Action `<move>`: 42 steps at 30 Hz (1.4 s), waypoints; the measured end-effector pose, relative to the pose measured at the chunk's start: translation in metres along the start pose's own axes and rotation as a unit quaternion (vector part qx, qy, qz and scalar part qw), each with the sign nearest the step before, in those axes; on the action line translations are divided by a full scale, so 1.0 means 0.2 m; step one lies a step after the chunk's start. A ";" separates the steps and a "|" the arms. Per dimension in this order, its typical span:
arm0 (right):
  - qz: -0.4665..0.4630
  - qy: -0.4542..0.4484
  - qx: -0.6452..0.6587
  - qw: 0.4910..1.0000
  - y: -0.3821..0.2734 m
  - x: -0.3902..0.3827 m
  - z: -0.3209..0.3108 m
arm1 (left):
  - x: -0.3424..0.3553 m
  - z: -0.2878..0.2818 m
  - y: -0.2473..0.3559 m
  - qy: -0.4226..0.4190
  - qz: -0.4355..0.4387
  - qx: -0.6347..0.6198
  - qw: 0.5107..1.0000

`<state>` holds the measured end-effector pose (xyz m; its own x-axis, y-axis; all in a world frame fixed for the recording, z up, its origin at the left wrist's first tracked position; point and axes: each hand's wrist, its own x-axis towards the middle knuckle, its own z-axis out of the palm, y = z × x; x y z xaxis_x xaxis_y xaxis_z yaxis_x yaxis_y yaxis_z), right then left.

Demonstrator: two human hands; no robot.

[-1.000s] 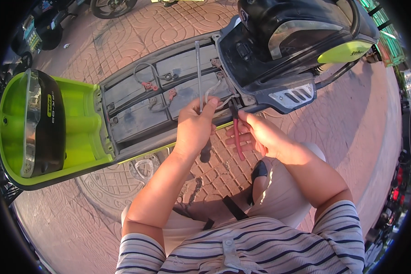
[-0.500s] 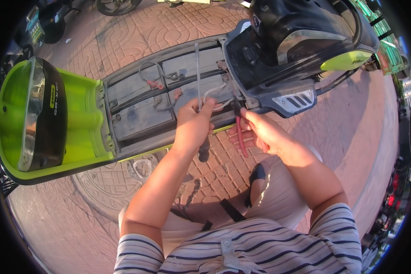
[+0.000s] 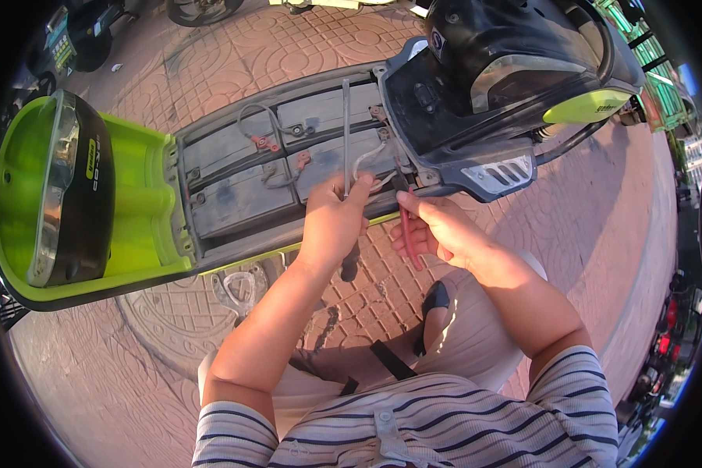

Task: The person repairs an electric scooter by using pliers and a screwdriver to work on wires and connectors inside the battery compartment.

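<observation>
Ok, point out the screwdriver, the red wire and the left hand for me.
screwdriver (image 3: 345,117): head view, on the bare metal shaft above the fist.
red wire (image 3: 406,234): head view, on the stretch hanging below the right fingers.
left hand (image 3: 333,222): head view, on the back of the hand.

A reddish brick pavement (image 3: 600,257) laid in curved patterns fills the ground. A lime-green and black scooter (image 3: 93,203) stands on it, stretching from left to upper right. Beneath the scooter's middle sits a round manhole cover (image 3: 171,320), set flush into the bricks. A dark shoe (image 3: 435,300) rests on the paving nearby.
</observation>
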<state>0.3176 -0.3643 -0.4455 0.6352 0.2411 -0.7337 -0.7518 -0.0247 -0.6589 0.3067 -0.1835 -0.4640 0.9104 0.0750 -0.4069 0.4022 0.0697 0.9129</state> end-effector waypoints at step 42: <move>-0.074 0.102 0.095 0.987 0.41 0.32 -0.09 | -0.21 0.28 -0.27 -0.143 -0.076 -0.028 0.986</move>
<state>0.3002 -0.3686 -0.5499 0.7485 0.0266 -0.6626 -0.6553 0.1828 -0.7329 0.2524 -0.2469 -0.4939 0.8335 -0.2244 -0.5049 0.5369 0.1134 0.8360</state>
